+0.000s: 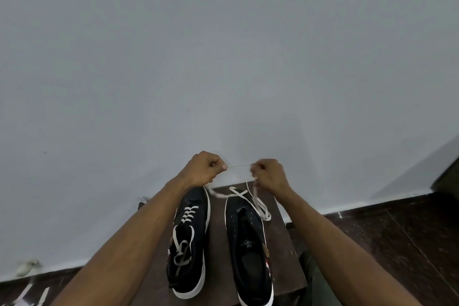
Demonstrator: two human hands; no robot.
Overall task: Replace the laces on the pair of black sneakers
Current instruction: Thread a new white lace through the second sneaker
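Observation:
Two black sneakers with white soles stand side by side on a small dark wooden stool [218,238]. The left sneaker [190,243] is laced with a white lace tied in a bow. The right sneaker [250,243] has bare eyelets. A loose white lace [258,202] is stretched taut between my two raised hands above the toes; its slack drapes over the right sneaker's toe and the stool. My left hand [205,169] pinches one part of it, and my right hand [269,174] grips the other.
A plain pale wall [223,57] rises right behind the stool. Dark wooden floor [397,231] lies to the right and left. White strips [32,293] lie on the floor at the lower left, with a small pale object [27,267] by the skirting.

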